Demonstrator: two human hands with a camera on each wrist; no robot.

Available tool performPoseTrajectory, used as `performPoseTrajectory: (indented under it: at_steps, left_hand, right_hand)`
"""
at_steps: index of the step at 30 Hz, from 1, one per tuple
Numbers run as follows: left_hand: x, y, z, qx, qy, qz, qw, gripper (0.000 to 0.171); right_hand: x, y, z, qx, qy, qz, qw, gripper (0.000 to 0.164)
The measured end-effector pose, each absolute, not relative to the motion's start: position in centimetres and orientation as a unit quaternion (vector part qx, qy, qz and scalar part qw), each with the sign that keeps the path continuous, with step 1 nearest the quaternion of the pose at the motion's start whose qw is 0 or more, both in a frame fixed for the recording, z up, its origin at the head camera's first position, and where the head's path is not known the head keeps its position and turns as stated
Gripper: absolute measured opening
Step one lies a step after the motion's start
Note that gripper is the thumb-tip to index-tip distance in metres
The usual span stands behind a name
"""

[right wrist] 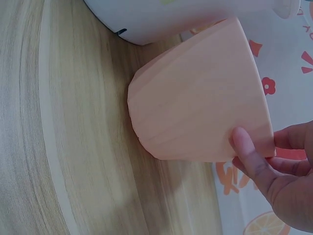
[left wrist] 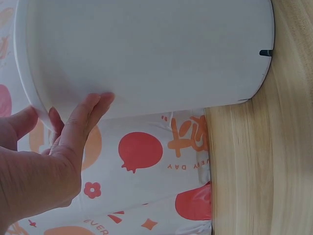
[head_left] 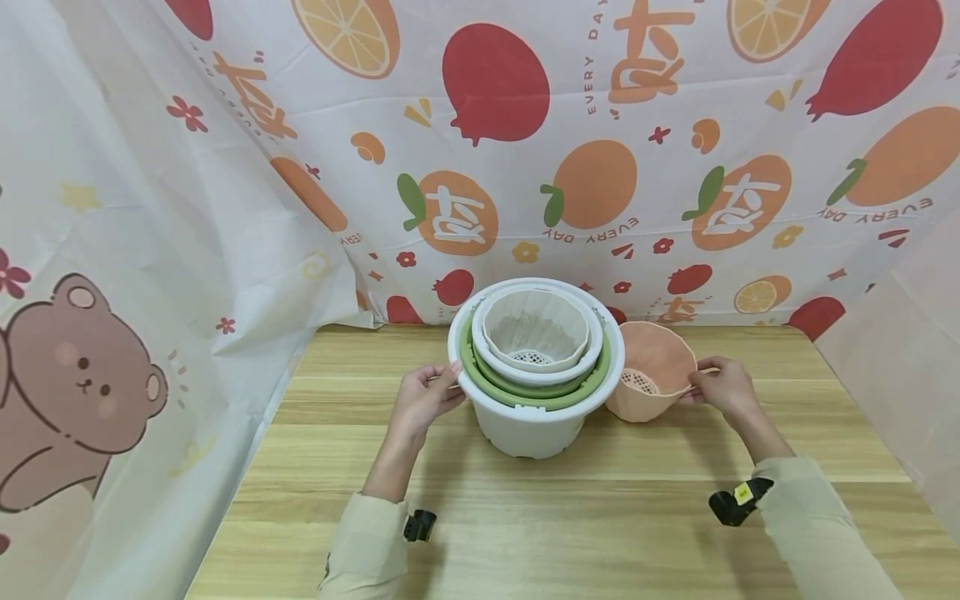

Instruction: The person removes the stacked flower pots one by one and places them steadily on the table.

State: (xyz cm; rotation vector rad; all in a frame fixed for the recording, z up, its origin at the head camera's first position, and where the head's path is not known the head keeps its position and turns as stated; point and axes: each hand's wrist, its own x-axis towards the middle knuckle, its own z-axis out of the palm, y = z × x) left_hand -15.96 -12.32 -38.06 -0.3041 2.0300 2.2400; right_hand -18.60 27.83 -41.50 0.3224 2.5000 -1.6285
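While left hand (head_left: pixel 422 402) pinches white pot (head_left: pixel 527 430), frame centre, probably to steady it, right hand (head_left: pixel 726 388) pinches pink pot (head_left: pixel 636 407) by its rim.

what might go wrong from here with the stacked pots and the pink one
The right hand pinches the pink pot at one side of its rim, so that pot may tilt or slip if moved. The pink pot is close beside the outer pot and could knock it. The left hand grips the outer pot's rim on one side; a tug might tip it and shift the inner pots.
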Motion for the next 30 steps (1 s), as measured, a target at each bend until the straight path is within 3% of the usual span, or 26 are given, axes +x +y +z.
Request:
performPoseTrajectory:
  at_steps: [30]
  left_hand:
    - [-15.9,-12.4,-38.0,-0.095,0.67,0.734,0.052,0.026]
  right_hand:
    - [-20.0,27.2,-41.1,0.117,0.799,-0.584,0.088,0.04]
